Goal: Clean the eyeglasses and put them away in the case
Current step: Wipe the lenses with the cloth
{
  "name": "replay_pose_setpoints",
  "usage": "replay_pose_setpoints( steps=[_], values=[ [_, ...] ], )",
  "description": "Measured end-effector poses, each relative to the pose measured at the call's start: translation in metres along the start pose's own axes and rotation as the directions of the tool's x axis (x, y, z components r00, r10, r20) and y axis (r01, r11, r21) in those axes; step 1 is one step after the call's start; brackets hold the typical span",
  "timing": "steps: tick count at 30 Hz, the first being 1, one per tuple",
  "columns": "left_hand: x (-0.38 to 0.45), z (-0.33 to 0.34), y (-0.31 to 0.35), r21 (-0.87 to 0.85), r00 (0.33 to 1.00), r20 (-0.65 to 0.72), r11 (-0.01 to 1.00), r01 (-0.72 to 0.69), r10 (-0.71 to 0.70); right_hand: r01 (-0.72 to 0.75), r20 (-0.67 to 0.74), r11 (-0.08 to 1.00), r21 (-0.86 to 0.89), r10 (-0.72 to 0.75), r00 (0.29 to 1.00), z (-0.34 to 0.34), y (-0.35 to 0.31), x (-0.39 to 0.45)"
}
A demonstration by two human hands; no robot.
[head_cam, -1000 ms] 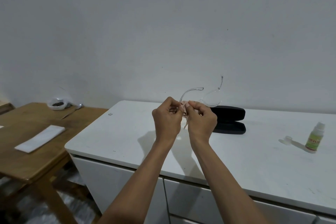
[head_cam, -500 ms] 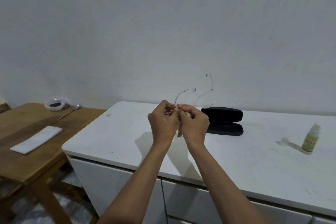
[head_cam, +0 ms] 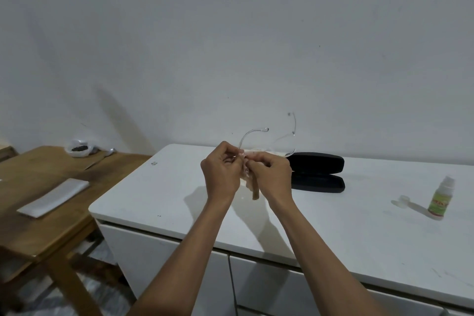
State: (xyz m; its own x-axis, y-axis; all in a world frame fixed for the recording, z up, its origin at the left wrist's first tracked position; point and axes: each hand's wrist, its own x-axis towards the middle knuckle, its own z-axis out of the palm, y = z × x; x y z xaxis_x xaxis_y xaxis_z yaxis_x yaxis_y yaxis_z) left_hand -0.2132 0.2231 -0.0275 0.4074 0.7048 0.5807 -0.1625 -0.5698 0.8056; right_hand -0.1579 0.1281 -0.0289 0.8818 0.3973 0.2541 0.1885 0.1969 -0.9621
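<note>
Clear-framed eyeglasses are held up over the white cabinet top, temples pointing up and away. My left hand pinches the frame at the left lens. My right hand presses a small pale cloth against that lens, and a strip of it hangs down between the hands. Behind my right hand lies the black eyeglass case, open, lid up toward the wall. The left lens is hidden by my fingers.
A small green-labelled bottle stands at the right with its clear cap beside it. To the left is a wooden table with a folded white cloth, a bowl and a spoon. The wall is close behind.
Both hands have stayed together on the glasses, working the cloth on the lens. The frame has tilted a little, and the right temple now points more upright.
</note>
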Motion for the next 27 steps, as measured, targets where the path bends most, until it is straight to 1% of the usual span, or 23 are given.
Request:
replay_pose_setpoints(
  steps=[1, 2, 3, 6, 8, 11, 14, 17, 19, 21, 24, 25, 27],
  values=[
    [0.002, -0.002, -0.002, 0.014, 1.000, 0.006, 1.000, -0.002, 0.002, -0.011, 0.027, 1.000, -0.001, 0.011, 1.000, -0.002, -0.002, -0.002],
    [0.003, -0.003, -0.003, 0.025, 1.000, 0.011, 1.000, -0.007, 0.006, -0.019, 0.022, 1.000, 0.011, 0.019, 1.000, -0.002, -0.002, -0.003],
    [0.004, -0.004, -0.005, 0.033, 1.000, 0.012, 0.999, -0.010, 0.009, -0.017, -0.019, 1.000, 0.016, 0.018, 1.000, -0.001, -0.002, -0.003],
    [0.000, -0.001, -0.007, 0.048, 1.000, -0.003, 0.999, -0.024, 0.024, 0.046, -0.215, 0.998, -0.052, -0.056, 0.975, 0.006, 0.005, 0.000],
    [-0.003, 0.003, -0.004, 0.041, 0.999, -0.028, 0.998, -0.044, 0.045, 0.071, -0.285, 0.995, -0.072, -0.089, 0.954, 0.012, 0.008, 0.002],
    [-0.006, 0.008, 0.000, 0.027, 0.996, -0.046, 0.997, -0.073, 0.074, 0.095, -0.333, 0.995, -0.040, -0.103, 0.937, 0.018, 0.008, 0.005],
    [-0.008, 0.011, 0.002, 0.016, 0.996, -0.043, 0.997, -0.081, 0.082, 0.083, -0.346, 0.995, 0.049, -0.061, 0.936, 0.020, 0.009, 0.012],
    [-0.007, 0.014, 0.005, 0.016, 0.995, -0.049, 0.996, -0.084, 0.084, 0.005, -0.268, 0.982, 0.187, 0.046, 0.962, 0.020, 0.007, 0.016],
    [-0.004, 0.013, 0.008, 0.012, 0.996, -0.036, 0.997, -0.075, 0.076, -0.033, -0.163, 0.977, 0.209, 0.069, 0.984, 0.013, 0.007, 0.019],
    [0.002, 0.008, 0.008, 0.014, 0.998, -0.017, 0.998, -0.062, 0.062, -0.057, -0.034, 0.983, 0.177, 0.064, 0.997, 0.004, 0.005, 0.021],
    [0.011, 0.001, 0.002, 0.026, 1.000, -0.002, 0.999, -0.025, 0.025, -0.090, 0.151, 0.990, 0.112, 0.073, 0.986, -0.004, 0.007, 0.024],
    [0.013, -0.001, -0.001, 0.035, 1.000, 0.003, 0.999, -0.015, 0.015, -0.098, 0.190, 0.991, 0.094, 0.079, 0.979, -0.006, 0.007, 0.023],
    [0.015, -0.004, -0.007, 0.053, 1.000, 0.009, 0.999, -0.003, 0.003, -0.100, 0.195, 0.994, 0.033, 0.091, 0.977, -0.008, 0.007, 0.019]
  ],
)
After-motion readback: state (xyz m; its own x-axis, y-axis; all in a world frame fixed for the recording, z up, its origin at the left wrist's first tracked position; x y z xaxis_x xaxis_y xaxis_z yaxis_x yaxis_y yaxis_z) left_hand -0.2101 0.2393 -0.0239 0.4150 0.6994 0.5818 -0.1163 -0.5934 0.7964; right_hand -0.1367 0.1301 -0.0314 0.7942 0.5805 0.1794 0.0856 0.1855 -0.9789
